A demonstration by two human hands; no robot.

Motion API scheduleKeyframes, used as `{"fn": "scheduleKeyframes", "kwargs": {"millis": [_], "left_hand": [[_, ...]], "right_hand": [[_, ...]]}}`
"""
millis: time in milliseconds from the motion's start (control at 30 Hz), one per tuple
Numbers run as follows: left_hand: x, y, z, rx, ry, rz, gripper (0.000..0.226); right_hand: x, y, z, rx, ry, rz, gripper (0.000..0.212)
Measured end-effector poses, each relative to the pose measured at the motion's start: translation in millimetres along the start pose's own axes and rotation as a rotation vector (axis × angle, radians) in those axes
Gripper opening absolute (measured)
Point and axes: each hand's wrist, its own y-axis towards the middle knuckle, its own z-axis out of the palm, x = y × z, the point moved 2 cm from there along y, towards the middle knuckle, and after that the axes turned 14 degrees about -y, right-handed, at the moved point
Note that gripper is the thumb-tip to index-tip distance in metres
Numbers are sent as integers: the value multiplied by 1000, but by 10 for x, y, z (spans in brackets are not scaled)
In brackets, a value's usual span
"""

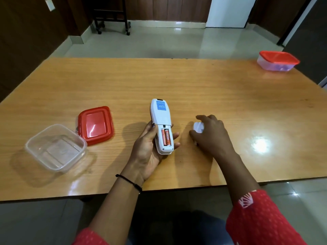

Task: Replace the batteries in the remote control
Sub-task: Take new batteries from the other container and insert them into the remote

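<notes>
Red sleeves (258, 221) frame the near edge. On the wooden table (194, 82), the left hand (150, 152) cradles the white remote control (161, 121) face down, with two orange batteries (166, 137) showing in the open compartment. To its right, the right hand (212, 135) covers a small white piece (198, 127), perhaps the battery cover; the fingers curl around it.

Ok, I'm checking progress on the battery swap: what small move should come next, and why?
Probably lift the cover under the right hand and slide it over the open bay. The left hand holds the remote back side up, two orange batteries already sit inside, and the clear container looks empty.
</notes>
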Motion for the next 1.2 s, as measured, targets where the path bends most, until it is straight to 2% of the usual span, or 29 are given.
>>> {"fn": "scheduleKeyframes", "kwargs": {"millis": [100, 200, 233, 367, 533, 700, 767, 867, 1000, 1133, 1200], "left_hand": [[-10, 12, -21, 3, -3, 8, 36], [-14, 20, -23, 11, -23, 19, 37], [-13, 18, -21, 12, -34, 22, 37], [5, 16, -10, 32, -41, 31, 37], [0, 17, -4, 71, -130, 44, 40], [-47, 39, -32, 44, -144, 69, 42], [-66, 41, -43, 14, -138, 49, 47], [-84, 24, -42, -5, -148, 26, 51], [-90, 11, -36, -21, -196, 36, 53], [-92, 18, -35, -5, -205, 63, 43], [-91, 10, -33, -19, -182, 64, 46]], "right_hand": [[-4, -42, -111, -34, 345, 93, 51], [81, -191, -271, 92, 988, 225, 29], [134, -268, -286, 154, 1121, 261, 22], [362, -510, -158, 266, 1271, 317, 51], [432, -560, -102, 142, 1267, 292, 40], [518, -615, -110, 228, 1250, 158, 39], [523, -623, -61, 215, 1122, 112, 45], [513, -631, -45, 16, 851, -25, 46], [551, -698, -100, -226, 762, -143, 40], [593, -728, 2, -256, 633, -179, 41], [607, -743, 26, -268, 623, -182, 41]]}}
